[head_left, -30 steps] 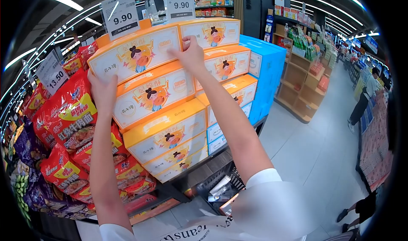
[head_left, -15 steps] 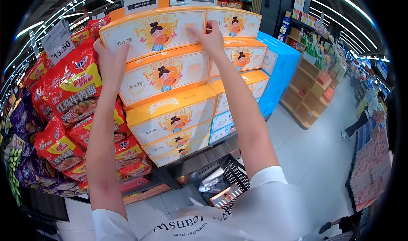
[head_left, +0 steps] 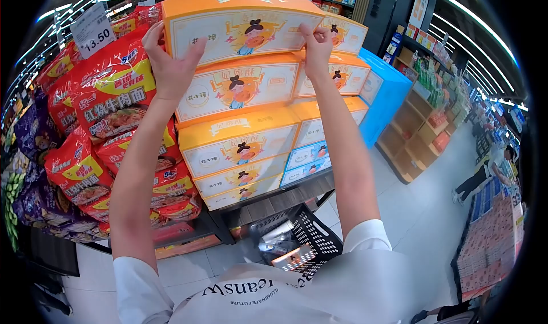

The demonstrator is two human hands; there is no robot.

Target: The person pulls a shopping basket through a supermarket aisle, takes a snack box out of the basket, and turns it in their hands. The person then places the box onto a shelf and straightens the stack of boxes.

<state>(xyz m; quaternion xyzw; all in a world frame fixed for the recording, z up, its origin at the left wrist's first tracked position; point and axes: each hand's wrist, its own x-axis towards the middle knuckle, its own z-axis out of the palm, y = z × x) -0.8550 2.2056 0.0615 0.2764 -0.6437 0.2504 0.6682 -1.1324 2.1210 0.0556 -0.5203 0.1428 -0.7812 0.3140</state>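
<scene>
A long orange and white box (head_left: pixel 245 30) sits at the top of the left stack, tilted slightly, its orange top now showing. My left hand (head_left: pixel 171 64) grips its left end, thumb on the front face, fingers round the side. At the box's right end my right hand (head_left: pixel 317 47) is closed on the edge, thumb in front. Directly below lies a similar box (head_left: pixel 237 90), with more orange boxes (head_left: pixel 240 147) under it. Another column (head_left: pixel 337 73) stands on the right.
Red noodle packs (head_left: pixel 114 90) are piled on the left beside a price sign (head_left: pixel 93 33). Blue boxes (head_left: pixel 382 93) and a wooden shelf unit (head_left: pixel 414 135) stand right. Below is a black basket (head_left: pixel 317 232) holding items. A person (head_left: pixel 485 175) is at far right.
Both hands and the top box have shifted right and forward out of line with the neighbouring box, and more of its top shows. The view has moved too, bringing the basket further into sight.
</scene>
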